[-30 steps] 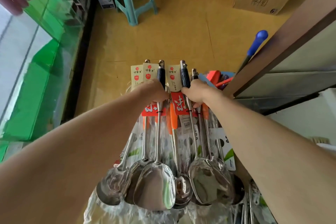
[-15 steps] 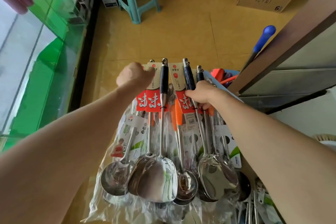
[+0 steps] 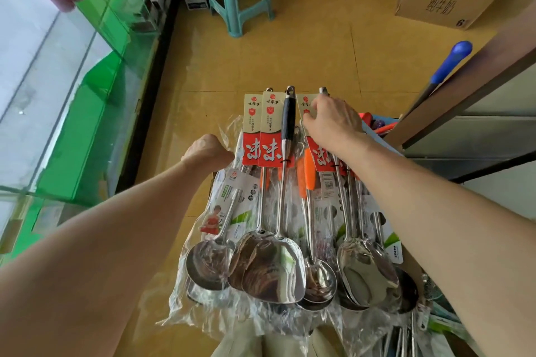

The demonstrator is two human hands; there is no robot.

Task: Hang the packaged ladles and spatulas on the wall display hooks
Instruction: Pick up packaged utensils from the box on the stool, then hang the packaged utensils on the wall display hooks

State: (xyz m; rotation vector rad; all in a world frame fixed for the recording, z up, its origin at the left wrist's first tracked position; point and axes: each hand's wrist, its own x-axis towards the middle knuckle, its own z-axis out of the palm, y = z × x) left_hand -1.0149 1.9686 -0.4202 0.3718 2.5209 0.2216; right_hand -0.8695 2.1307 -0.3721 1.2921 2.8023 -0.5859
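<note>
1. The bundle of packaged ladles and spatulas (image 3: 272,269) is seen in the lower middle of the head view. Bowls point toward 6 o'clock and handles toward 12 o'clock. No wall hooks are in view.
2. The left hand (image 3: 207,151) is curled at the bundle's 9 o'clock edge, and the clear wrap (image 3: 229,130) appears to be gripped in it.
3. At 1 o'clock, the header card (image 3: 306,106) of one pack is pinched by the right hand (image 3: 333,122).
4. That pack is best drawn out toward 12 o'clock by its handle end, while the others are held down.
5. Its hanging hole should be freed of film, so that a hook can be threaded cleanly.
</note>
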